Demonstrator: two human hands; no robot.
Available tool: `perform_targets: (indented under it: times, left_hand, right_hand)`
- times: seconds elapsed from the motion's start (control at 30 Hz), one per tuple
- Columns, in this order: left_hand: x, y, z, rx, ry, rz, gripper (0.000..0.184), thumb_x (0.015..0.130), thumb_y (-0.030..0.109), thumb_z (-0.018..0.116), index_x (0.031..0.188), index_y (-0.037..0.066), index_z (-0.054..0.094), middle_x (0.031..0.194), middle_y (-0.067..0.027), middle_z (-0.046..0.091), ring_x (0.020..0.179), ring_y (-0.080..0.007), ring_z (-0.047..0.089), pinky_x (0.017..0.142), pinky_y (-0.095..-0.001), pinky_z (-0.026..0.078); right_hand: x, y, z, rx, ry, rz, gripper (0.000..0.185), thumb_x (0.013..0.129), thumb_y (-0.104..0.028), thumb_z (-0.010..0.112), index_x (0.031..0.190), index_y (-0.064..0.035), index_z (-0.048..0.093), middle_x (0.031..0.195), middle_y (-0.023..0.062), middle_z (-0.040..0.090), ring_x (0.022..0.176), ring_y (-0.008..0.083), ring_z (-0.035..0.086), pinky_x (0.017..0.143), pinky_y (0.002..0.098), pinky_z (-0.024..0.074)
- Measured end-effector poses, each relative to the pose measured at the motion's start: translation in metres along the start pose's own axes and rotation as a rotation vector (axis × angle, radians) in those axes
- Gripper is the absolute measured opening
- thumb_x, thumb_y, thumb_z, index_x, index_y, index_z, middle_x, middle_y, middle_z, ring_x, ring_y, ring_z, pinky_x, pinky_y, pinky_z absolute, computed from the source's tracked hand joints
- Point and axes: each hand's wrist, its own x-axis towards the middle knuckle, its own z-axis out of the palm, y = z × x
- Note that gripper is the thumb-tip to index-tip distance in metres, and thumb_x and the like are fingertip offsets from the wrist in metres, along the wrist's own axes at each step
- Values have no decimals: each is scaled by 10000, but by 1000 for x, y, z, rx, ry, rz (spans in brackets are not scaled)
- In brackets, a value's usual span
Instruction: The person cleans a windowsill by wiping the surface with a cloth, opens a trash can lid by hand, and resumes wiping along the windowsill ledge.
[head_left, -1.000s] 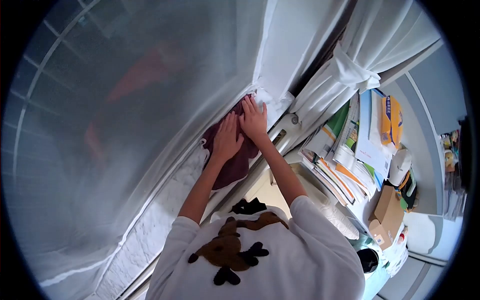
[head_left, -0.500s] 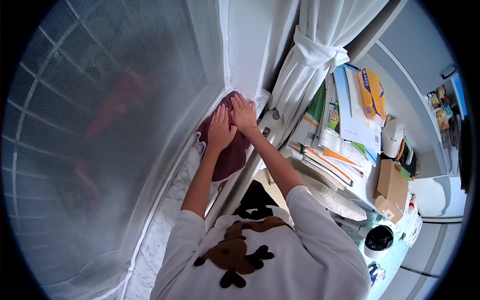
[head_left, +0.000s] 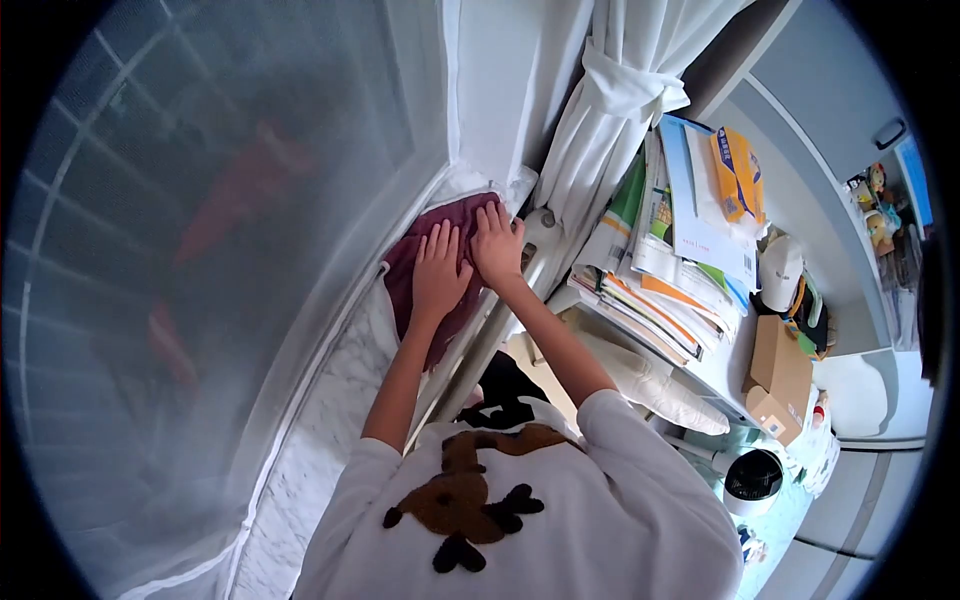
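A dark maroon cloth (head_left: 407,262) lies spread on the white marble-patterned sill (head_left: 350,365) by the screened window. My left hand (head_left: 440,275) rests flat on it, fingers stretched forward. Beside it my right hand (head_left: 497,245) presses on the cloth's right part, fingers extended and slightly apart, near the sill's inner edge. The two hands almost touch. Part of the cloth hangs toward me under my left wrist.
The window screen (head_left: 230,300) borders the sill on the left. To the right are a tied white curtain (head_left: 630,85), stacked books and papers (head_left: 650,310), a yellow packet (head_left: 738,175), a white cap (head_left: 780,270), a cardboard box (head_left: 780,375) and a lamp (head_left: 752,480).
Both hands have drawn back slightly toward me with the cloth, baring more of the sill's far corner. The cloth now lies wider and flatter.
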Motion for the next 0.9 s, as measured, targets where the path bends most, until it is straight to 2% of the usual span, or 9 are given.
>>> perform_targets:
  times: [0.17, 0.3, 0.4, 0.5, 0.63, 0.73, 0.77, 0.83, 0.9]
  left_hand:
    - [-23, 13, -6, 52, 39, -89, 523, 817, 193, 486, 1287, -19, 400, 1372, -182, 352, 1290, -301, 302, 1078, -428, 213]
    - [-44, 17, -14, 55, 75, -87, 460, 814, 191, 487, 1230, -3, 468, 1328, -188, 402, 1265, -311, 334, 1060, -446, 242]
    - [-60, 20, -18, 23, 95, -117, 408, 834, 179, 483, 1202, 2, 493, 1307, -176, 422, 1252, -311, 347, 1054, -451, 248]
    - [-77, 18, -23, -11, 104, -142, 387, 846, 183, 492, 1191, 9, 503, 1292, -171, 434, 1245, -308, 353, 1051, -454, 251]
    - [-91, 14, -39, -137, 55, -85, 459, 805, 230, 583, 1223, 62, 493, 1309, -151, 419, 1253, -305, 346, 1062, -442, 238]
    - [-100, 27, -59, -145, 55, -104, 520, 757, 233, 646, 1233, 89, 493, 1312, -137, 419, 1252, -306, 347, 1073, -435, 225]
    - [-103, 29, -62, -110, 66, -135, 539, 729, 231, 668, 1225, 96, 504, 1301, -134, 430, 1246, -307, 354, 1076, -438, 220]
    - [-111, 24, -60, -145, 59, -154, 524, 731, 192, 664, 1221, 97, 507, 1309, -126, 425, 1250, -311, 348, 1078, -442, 216]
    - [-118, 19, -58, -180, 52, -168, 511, 732, 153, 661, 1217, 97, 511, 1316, -118, 421, 1253, -315, 343, 1081, -446, 211]
  right_hand:
    - [-17, -6, -5, 90, 73, -78, 406, 758, -144, 557, 1158, -76, 525, 1259, 83, 486, 1218, 229, 399, 956, 486, 299]
    - [-29, -15, -9, 188, 107, -254, 341, 753, -98, 562, 1093, -75, 563, 1202, 66, 520, 1159, 225, 440, 939, 451, 309]
    - [-38, -22, -22, 400, 86, -290, 273, 719, -60, 569, 990, -70, 601, 1045, 75, 548, 1001, 263, 487, 882, 411, 336]
    - [-45, -22, -36, 444, 5, -317, 252, 701, -73, 582, 952, -72, 605, 999, 86, 552, 973, 268, 493, 869, 409, 343]
    - [-49, -13, -43, 537, -60, -336, 194, 708, -90, 576, 899, -67, 603, 959, 95, 541, 970, 277, 497, 858, 403, 341]
    - [-48, -1, -41, 803, -149, -180, 162, 730, -56, 514, 876, -19, 572, 860, 166, 552, 891, 323, 533, 806, 396, 394]
    - [-48, 2, -44, 805, -151, -187, 162, 730, -56, 514, 876, -19, 572, 860, 166, 552, 891, 323, 533, 806, 396, 394]
    - [-48, 8, -50, 1016, -187, -42, 163, 749, -57, 485, 884, 3, 553, 866, 183, 557, 869, 346, 542, 786, 381, 423]
    - [-45, 10, -62, 1059, -214, -54, 164, 769, -30, 433, 889, 17, 534, 860, 172, 553, 838, 302, 557, 770, 341, 437]
